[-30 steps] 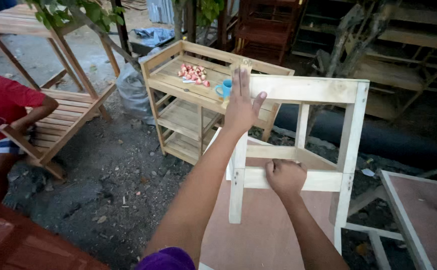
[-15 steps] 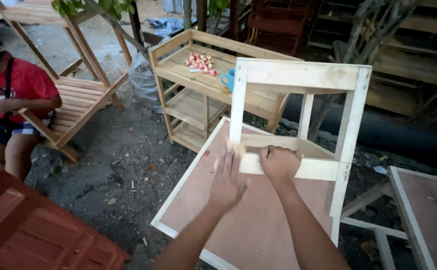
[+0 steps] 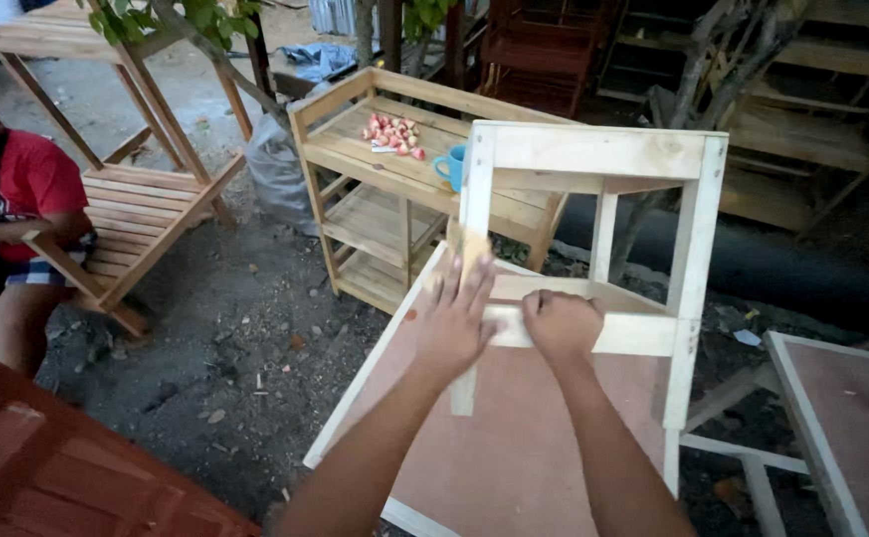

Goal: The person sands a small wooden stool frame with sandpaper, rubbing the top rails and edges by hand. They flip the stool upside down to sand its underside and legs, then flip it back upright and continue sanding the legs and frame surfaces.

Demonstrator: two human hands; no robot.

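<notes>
A pale unfinished wooden frame (image 3: 593,154) like a small table or stool stands on a framed plywood panel (image 3: 514,447). My right hand (image 3: 562,326) grips the frame's lower cross rail. My left hand (image 3: 457,316) lies flat, fingers spread, against the frame's left leg and the end of that rail, with what looks like a scrap of sandpaper under the fingers.
A wooden slatted shelf unit (image 3: 404,189) behind holds a blue cup (image 3: 451,167) and small red pieces (image 3: 391,134). At the left a person in a red shirt (image 3: 11,199) sits by a folding wooden chair (image 3: 136,214). A red-brown panel (image 3: 66,467) lies at the lower left, another framed panel (image 3: 842,418) at the right.
My left hand came down from the frame's top rail to the left leg by the lower rail. My right hand stayed on the rail. The view shifted closer.
</notes>
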